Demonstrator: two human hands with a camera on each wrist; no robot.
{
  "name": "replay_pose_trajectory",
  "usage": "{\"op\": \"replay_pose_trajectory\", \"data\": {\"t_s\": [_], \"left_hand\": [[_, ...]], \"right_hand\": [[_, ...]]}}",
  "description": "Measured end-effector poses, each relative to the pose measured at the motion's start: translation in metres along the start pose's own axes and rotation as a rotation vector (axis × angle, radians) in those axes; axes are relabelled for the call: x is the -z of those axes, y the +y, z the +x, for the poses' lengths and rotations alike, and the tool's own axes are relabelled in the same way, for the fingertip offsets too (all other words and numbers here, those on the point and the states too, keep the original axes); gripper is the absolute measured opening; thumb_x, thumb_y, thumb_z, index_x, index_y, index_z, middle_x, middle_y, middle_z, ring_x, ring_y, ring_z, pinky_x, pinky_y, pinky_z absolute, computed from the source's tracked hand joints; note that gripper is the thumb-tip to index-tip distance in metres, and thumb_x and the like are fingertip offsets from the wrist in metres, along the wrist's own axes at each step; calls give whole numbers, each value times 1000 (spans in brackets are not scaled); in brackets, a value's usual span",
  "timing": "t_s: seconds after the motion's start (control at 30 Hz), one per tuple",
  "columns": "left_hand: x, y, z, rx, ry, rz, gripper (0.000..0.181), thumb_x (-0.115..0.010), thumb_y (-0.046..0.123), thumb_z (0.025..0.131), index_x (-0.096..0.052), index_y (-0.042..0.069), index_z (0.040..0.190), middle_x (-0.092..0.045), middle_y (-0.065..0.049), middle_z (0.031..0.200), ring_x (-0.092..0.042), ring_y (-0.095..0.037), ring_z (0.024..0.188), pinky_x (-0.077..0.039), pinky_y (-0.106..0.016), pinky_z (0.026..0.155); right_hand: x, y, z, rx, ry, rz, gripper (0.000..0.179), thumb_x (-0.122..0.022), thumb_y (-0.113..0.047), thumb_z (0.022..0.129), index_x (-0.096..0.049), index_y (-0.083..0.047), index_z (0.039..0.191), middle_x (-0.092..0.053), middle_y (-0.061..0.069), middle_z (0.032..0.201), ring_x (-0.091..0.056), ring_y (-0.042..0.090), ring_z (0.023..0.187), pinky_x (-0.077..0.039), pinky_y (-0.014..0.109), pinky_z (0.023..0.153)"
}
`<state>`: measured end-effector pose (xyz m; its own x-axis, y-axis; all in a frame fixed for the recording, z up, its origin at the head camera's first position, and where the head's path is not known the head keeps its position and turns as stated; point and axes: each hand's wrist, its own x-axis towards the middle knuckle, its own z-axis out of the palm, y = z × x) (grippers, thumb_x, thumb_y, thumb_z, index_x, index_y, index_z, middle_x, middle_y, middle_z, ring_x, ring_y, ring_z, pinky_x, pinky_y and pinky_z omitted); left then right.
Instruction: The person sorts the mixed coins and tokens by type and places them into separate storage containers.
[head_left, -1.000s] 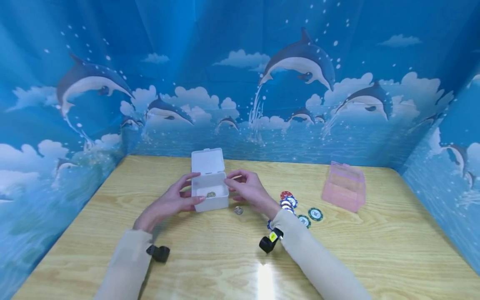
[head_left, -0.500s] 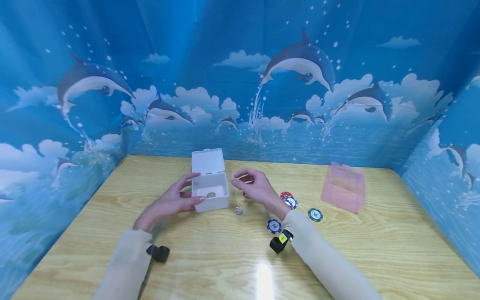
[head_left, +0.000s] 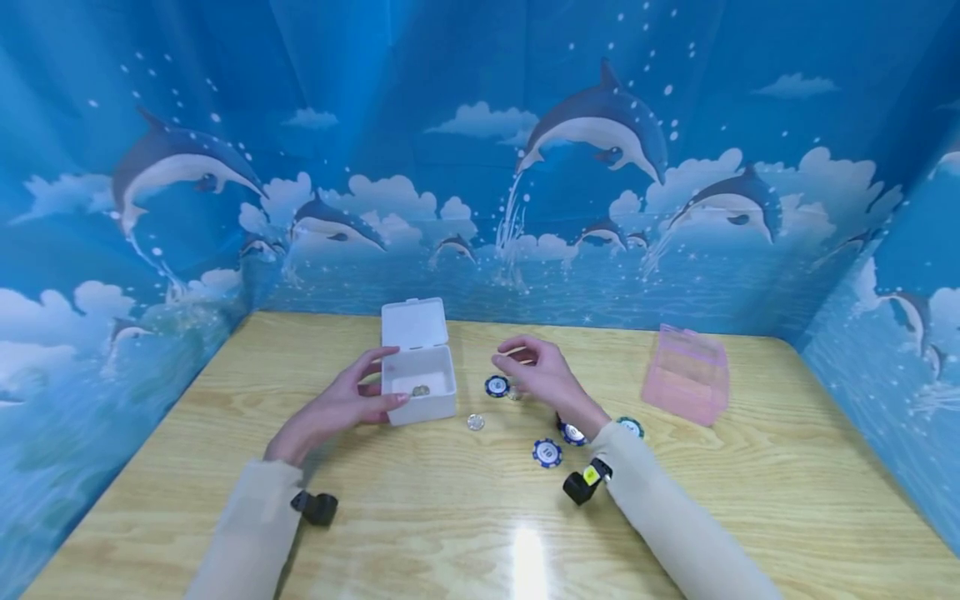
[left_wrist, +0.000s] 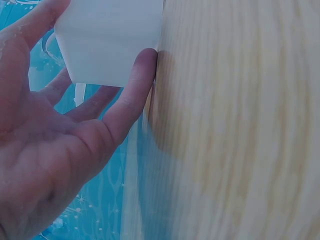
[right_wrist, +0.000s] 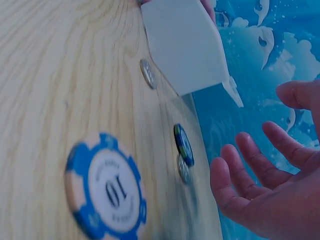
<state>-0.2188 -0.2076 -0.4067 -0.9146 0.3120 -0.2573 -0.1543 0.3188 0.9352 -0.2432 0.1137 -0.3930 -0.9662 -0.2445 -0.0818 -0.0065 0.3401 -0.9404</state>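
Observation:
My left hand (head_left: 352, 400) holds a small white lidded plastic box (head_left: 429, 408) by its left side, thumb at the front and fingers behind. The lid (head_left: 415, 323) is tipped back. Inside lie small gold-coloured coins (head_left: 421, 390). Nothing shows between the fingers of my right hand (head_left: 543, 373), which hovers to the right of the box with fingers loosely bent. Under its fingertips a dark blue poker chip (head_left: 497, 386) lies against a silver coin (head_left: 514, 394). Another silver coin (head_left: 476, 422) rests near the box's front right corner.
Blue-and-white poker chips marked 10 (head_left: 547, 452) lie in front of my right wrist. A green chip (head_left: 631, 427) shows partly behind the sleeve. An open pink translucent case (head_left: 686, 377) stands at the right. A blue dolphin curtain (head_left: 480, 167) closes off the table's back.
My right hand has drawn away from the box toward the right. The dark blue chip and a coin beside it have come into view, and the red chip is now hidden. My left hand stays put.

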Motion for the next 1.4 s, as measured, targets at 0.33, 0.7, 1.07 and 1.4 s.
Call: {"op": "replay_pose_trajectory", "data": {"t_s": [0.33,0.7,1.07,1.4], "left_hand": [[1,-2,0,-22,-18,-11,91,-77,27,93,-19,28,163,-25,-20,164,-44,-47,142,-60,-44,96],[1,-1,-1,-14,-7,2,90,-77,29,93,-19,28,163,-26,-19,163,-45,-47,142,-60,-44,96],[1,-1,0,2,6,5,90,-77,30,92,-20,30,162,-22,-17,167,-41,-47,145,-59,-44,98],[1,-2,-1,-17,-10,-6,90,-77,28,93,-19,29,162,-32,-20,162,-42,-47,144,-59,-45,98]], "right_hand": [[16,10,-3,14,1,-68,48,-68,-38,98,-60,-10,136,-68,11,126,-65,30,116,-59,42,91],[24,28,0,96,-50,-302,53,-80,-22,88,-60,-11,136,-70,10,124,-66,27,115,-54,47,102],[15,31,9,104,-56,-454,52,-84,-14,83,-64,-11,131,-72,3,105,-67,16,96,-57,41,94],[11,22,14,41,-99,-538,48,-81,-14,84,-64,-11,130,-70,1,95,-64,14,86,-56,38,87]]}}
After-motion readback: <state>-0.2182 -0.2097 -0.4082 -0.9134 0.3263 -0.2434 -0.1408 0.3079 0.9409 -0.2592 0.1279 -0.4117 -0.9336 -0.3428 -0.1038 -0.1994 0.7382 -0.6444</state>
